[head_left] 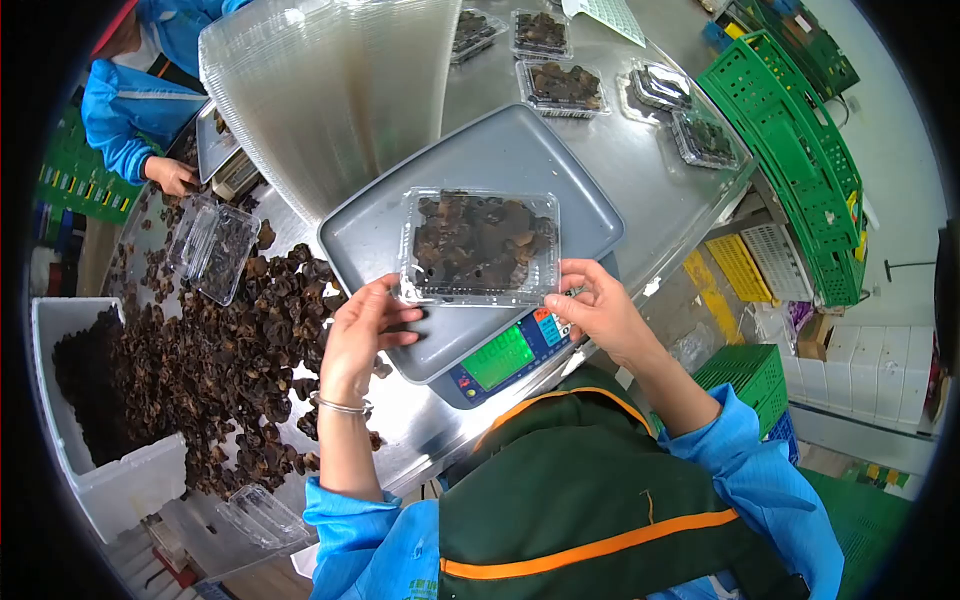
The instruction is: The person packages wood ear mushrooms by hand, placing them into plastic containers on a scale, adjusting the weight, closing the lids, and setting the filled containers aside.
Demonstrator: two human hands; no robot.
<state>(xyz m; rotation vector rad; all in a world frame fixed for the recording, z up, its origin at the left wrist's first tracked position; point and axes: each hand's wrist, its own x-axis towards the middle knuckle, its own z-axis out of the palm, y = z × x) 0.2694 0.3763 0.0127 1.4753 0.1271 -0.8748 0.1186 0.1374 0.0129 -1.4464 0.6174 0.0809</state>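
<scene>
A clear plastic clamshell box [482, 245] filled with dark brown wood ear mushrooms is between my two hands, over the grey tray [560, 165] of a weighing scale. My left hand [362, 328] grips its lower left corner with thumb and fingers. On the opposite side, my right hand [597, 308] pinches the lower right corner. Below the tray, the scale's lit green display [498, 357] faces me, beside coloured buttons. To the left, a heap of loose wood ear mushrooms [245, 345] covers the metal table [425, 440].
Tall nested stacks of clear plastic boxes [330, 90] stand behind the tray. Filled boxes [562, 88] sit at the back right. A white foam bin [130, 490] lies tipped at left, near an open clamshell [215, 250]. Green crates [800, 170] stand right; another person's hand [172, 175] is upper left.
</scene>
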